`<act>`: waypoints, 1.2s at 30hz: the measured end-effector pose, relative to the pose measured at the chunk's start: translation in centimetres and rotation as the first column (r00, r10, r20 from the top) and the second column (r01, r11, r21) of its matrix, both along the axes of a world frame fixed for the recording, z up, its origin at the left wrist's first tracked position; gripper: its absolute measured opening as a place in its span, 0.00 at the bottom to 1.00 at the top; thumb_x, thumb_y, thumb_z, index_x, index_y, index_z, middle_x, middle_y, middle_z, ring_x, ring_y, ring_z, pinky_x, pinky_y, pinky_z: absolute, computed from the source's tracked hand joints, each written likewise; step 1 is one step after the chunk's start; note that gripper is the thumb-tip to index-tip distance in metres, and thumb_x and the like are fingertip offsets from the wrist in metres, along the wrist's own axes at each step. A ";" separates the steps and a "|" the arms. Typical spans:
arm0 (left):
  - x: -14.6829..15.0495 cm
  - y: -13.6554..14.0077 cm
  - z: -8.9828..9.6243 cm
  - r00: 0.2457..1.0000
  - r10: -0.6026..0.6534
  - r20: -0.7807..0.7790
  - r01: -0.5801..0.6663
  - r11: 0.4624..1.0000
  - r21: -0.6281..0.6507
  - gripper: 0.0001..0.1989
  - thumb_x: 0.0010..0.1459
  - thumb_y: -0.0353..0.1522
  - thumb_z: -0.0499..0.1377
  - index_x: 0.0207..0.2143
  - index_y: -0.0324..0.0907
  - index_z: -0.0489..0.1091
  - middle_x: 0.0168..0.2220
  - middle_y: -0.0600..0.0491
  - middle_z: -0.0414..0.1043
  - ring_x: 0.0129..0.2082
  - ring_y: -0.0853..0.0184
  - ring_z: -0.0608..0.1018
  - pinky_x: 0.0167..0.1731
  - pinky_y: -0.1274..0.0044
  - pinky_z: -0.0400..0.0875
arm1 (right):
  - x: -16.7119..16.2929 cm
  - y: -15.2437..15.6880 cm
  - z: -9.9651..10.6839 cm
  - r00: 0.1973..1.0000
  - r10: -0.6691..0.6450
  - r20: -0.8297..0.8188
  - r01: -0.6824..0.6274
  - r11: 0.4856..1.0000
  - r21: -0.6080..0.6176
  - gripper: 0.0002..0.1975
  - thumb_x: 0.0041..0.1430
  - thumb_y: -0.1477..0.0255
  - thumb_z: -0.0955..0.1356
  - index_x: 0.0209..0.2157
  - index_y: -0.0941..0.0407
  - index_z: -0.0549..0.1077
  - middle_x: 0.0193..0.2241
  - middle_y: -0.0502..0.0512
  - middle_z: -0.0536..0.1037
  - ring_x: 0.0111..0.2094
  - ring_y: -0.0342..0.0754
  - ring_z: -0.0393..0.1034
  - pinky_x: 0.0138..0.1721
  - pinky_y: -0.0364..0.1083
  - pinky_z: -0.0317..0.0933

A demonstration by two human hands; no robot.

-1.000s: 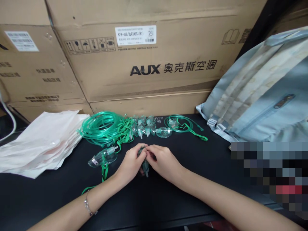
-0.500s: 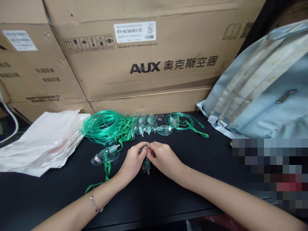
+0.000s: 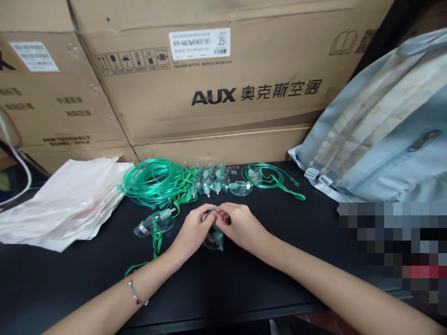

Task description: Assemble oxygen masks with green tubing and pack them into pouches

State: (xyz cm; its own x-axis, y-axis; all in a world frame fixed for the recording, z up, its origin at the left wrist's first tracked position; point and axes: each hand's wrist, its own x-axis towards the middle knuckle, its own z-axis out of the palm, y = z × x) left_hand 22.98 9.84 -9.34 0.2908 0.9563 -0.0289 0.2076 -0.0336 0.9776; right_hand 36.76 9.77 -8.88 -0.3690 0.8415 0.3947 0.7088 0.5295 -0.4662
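Note:
Between my hands is a clear oxygen mask (image 3: 213, 239), its connector pointing toward me. My left hand (image 3: 197, 228) is closed around the mask's far left edge. Fingertips of my right hand (image 3: 239, 222) pinch at the same far edge, touching the left thumb; what small part they grip is hidden. Left of my hands lies another clear mask (image 3: 148, 225) with a green elastic strap (image 3: 157, 244). Behind them stand several clear masks (image 3: 209, 179) in a cluster, beside bunched green straps (image 3: 183, 186).
Coiled green tubing (image 3: 150, 184) lies at the back left, with a smaller tubing coil (image 3: 265, 165) at the back right. White plastic bags (image 3: 80, 200) are piled at left. Large cardboard boxes (image 3: 244, 121) wall off the back, and a light blue backpack (image 3: 391, 130) leans at right.
Both hands stay together at the mask's far edge, with small finger shifts. The mask has turned slightly, and more of its clear body shows below my hands. The view has shifted a little.

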 end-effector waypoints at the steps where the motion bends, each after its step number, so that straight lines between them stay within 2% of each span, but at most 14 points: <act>1: 0.0 0.0 0.0 1.000 0.009 -0.002 -0.009 1.000 0.001 0.15 0.52 0.38 0.52 0.37 0.38 0.69 0.25 0.55 0.66 0.22 0.70 0.68 0.15 0.80 0.69 | -0.1 0.0 -0.1 1.000 -0.017 -0.008 0.017 1.000 0.014 0.06 0.49 0.82 0.64 0.23 0.60 0.69 0.20 0.50 0.70 0.22 0.40 0.64 0.25 0.39 0.57; 8: 0.3 0.0 -0.3 0.998 0.054 -0.013 -0.054 0.998 0.027 0.16 0.51 0.39 0.53 0.36 0.37 0.72 0.22 0.55 0.67 0.18 0.72 0.66 0.14 0.81 0.68 | -0.5 -0.2 -0.7 0.997 -0.076 -0.032 0.078 0.994 0.079 0.08 0.50 0.81 0.63 0.20 0.58 0.66 0.18 0.49 0.67 0.19 0.40 0.61 0.23 0.39 0.55; 12: 0.3 0.1 -0.4 0.996 0.085 -0.039 -0.084 0.996 0.023 0.15 0.50 0.38 0.54 0.31 0.36 0.74 0.21 0.55 0.67 0.17 0.73 0.65 0.12 0.81 0.67 | -0.5 -0.2 -0.9 0.995 -0.088 -0.039 0.091 0.993 0.076 0.09 0.49 0.81 0.62 0.19 0.57 0.64 0.17 0.48 0.67 0.19 0.40 0.61 0.22 0.39 0.54; 17: 0.3 0.2 -0.4 0.997 0.071 -0.029 -0.070 0.997 0.010 0.13 0.49 0.35 0.54 0.30 0.36 0.74 0.19 0.56 0.65 0.16 0.74 0.63 0.11 0.82 0.65 | -0.6 -0.5 -0.7 0.994 -0.092 -0.053 0.095 0.994 0.053 0.09 0.49 0.82 0.62 0.19 0.57 0.63 0.18 0.48 0.67 0.19 0.40 0.61 0.23 0.39 0.54; 21: 0.2 0.3 -0.3 0.997 0.075 0.014 -0.075 0.996 0.037 0.11 0.50 0.34 0.55 0.28 0.36 0.73 0.16 0.58 0.62 0.15 0.76 0.61 0.12 0.85 0.62 | -0.7 -0.7 -0.4 0.993 -0.100 -0.061 0.103 0.994 0.047 0.09 0.51 0.81 0.62 0.19 0.58 0.63 0.19 0.49 0.67 0.21 0.40 0.61 0.24 0.40 0.54; 23: 0.0 0.5 -0.1 0.997 0.050 0.054 -0.050 0.999 0.006 0.11 0.51 0.35 0.56 0.28 0.36 0.73 0.17 0.58 0.63 0.15 0.76 0.63 0.12 0.85 0.61 | -0.5 -0.6 -0.1 0.993 -0.085 -0.088 0.087 0.996 0.021 0.09 0.51 0.81 0.62 0.20 0.58 0.65 0.19 0.50 0.67 0.21 0.40 0.61 0.24 0.40 0.55; 25: -0.2 0.7 0.2 0.988 -0.007 0.152 0.022 0.995 -0.094 0.12 0.52 0.37 0.56 0.30 0.36 0.73 0.19 0.56 0.66 0.18 0.74 0.68 0.15 0.85 0.63 | 0.2 -0.1 0.4 0.990 -0.019 -0.142 0.014 0.999 -0.037 0.07 0.53 0.79 0.62 0.23 0.59 0.68 0.20 0.50 0.68 0.21 0.40 0.61 0.24 0.40 0.57; 27: -0.5 0.9 0.6 0.947 -0.059 0.315 0.133 0.967 -0.219 0.12 0.54 0.37 0.56 0.35 0.37 0.71 0.24 0.53 0.71 0.24 0.71 0.74 0.22 0.82 0.67 | 1.3 0.6 0.8 0.965 0.084 -0.250 -0.116 0.986 -0.116 0.07 0.56 0.76 0.60 0.32 0.58 0.70 0.25 0.51 0.69 0.24 0.40 0.64 0.25 0.39 0.60; 30: -0.9 1.1 1.2 0.855 -0.081 0.512 0.287 0.896 -0.338 0.12 0.53 0.36 0.57 0.38 0.38 0.67 0.31 0.49 0.74 0.32 0.65 0.77 0.33 0.75 0.70 | 2.7 1.7 1.3 0.866 0.272 -0.419 -0.369 0.914 -0.170 0.13 0.58 0.73 0.60 0.45 0.55 0.65 0.38 0.55 0.68 0.39 0.42 0.66 0.34 0.41 0.64; 32: -1.2 1.1 1.4 0.833 -0.093 0.545 0.347 0.855 -0.384 0.13 0.52 0.36 0.59 0.38 0.38 0.67 0.34 0.47 0.74 0.34 0.62 0.77 0.35 0.73 0.69 | 3.3 2.2 1.4 0.799 0.389 -0.458 -0.507 0.846 -0.165 0.13 0.57 0.72 0.62 0.45 0.54 0.65 0.44 0.56 0.65 0.47 0.44 0.61 0.44 0.46 0.61; 33: -1.3 1.1 1.5 0.838 -0.106 0.536 0.363 0.840 -0.403 0.14 0.52 0.37 0.59 0.38 0.38 0.67 0.34 0.47 0.74 0.34 0.62 0.77 0.34 0.73 0.69 | 3.5 2.3 1.4 0.773 0.428 -0.468 -0.555 0.814 -0.173 0.12 0.56 0.72 0.63 0.43 0.55 0.66 0.44 0.56 0.64 0.48 0.45 0.60 0.47 0.47 0.59; 35: -1.4 1.0 1.5 0.866 -0.132 0.483 0.366 0.825 -0.430 0.16 0.53 0.40 0.57 0.40 0.38 0.67 0.34 0.46 0.74 0.35 0.62 0.77 0.33 0.75 0.68 | 3.5 2.4 1.5 0.744 0.439 -0.504 -0.601 0.770 -0.217 0.09 0.55 0.71 0.65 0.39 0.56 0.67 0.40 0.54 0.66 0.44 0.44 0.62 0.45 0.47 0.59; 36: -1.4 0.9 1.5 0.884 -0.145 0.445 0.356 0.827 -0.436 0.18 0.54 0.43 0.55 0.40 0.38 0.68 0.34 0.46 0.74 0.35 0.62 0.77 0.33 0.75 0.68 | 3.5 2.3 1.5 0.743 0.416 -0.524 -0.597 0.766 -0.239 0.08 0.53 0.71 0.66 0.36 0.57 0.67 0.37 0.53 0.67 0.41 0.43 0.63 0.43 0.46 0.59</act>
